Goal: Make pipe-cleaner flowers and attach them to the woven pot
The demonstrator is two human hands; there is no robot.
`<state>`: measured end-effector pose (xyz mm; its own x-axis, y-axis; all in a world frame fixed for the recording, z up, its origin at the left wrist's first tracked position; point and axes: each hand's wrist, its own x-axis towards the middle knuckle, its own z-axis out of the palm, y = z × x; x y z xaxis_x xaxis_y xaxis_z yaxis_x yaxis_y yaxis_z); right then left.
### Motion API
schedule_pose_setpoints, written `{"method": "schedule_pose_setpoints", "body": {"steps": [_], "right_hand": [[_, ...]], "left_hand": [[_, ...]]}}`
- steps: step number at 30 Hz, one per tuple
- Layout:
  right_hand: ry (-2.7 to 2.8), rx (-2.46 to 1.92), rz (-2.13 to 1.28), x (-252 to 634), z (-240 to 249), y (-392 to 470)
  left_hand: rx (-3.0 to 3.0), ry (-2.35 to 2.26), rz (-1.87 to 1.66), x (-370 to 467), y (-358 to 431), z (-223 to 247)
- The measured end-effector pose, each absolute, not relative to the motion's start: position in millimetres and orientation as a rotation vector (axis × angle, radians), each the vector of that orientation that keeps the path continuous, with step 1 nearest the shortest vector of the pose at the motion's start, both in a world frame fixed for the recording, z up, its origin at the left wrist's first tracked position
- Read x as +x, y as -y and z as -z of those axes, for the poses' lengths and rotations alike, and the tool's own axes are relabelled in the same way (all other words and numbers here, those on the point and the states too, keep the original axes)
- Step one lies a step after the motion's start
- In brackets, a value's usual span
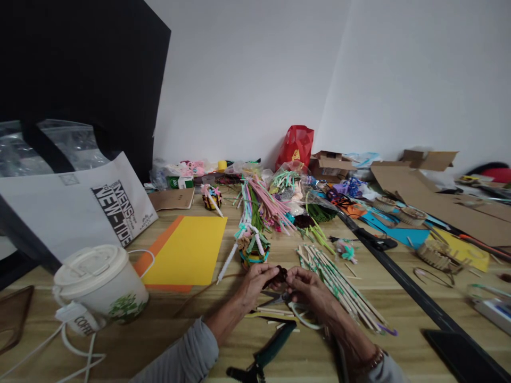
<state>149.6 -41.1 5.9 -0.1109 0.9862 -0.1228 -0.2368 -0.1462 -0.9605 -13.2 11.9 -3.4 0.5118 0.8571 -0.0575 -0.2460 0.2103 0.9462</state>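
Note:
My left hand (255, 284) and my right hand (305, 284) meet near the middle of the wooden table, fingers pinched on a small dark brown fuzzy piece (281, 275) between them. Just beyond stands a small basket (254, 256) with a teal rim, green and tan fuzzy pieces and white fuzzy stems. Beneath my hands lie scissors (276, 298), partly hidden, and short sticks (275, 310). Green-handled pliers (275, 346) rest nearer to me. To the right of my right hand is a bundle of pale sticks with green marks (339, 287).
Yellow paper (189, 250) and a white lidded bucket (101, 282) are on the left, beside a white bag (75, 207). Pink stems (267, 202) lie behind the basket. A long black strip (407, 287) and woven baskets (437, 255) are on the right.

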Motion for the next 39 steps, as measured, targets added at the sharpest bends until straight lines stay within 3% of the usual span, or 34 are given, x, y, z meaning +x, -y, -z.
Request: {"method": "schedule_pose_setpoints", "body": {"steps": [29,39], "right_hand": [[0.970,-1.065,-1.525,148,3,37],[0.899,-1.056,-1.542,152,4,36]], "left_hand": [[1.371,-0.767,-0.960,-13,-9,10],[1.027,-0.673,-0.836,-19,-12,1]]}}
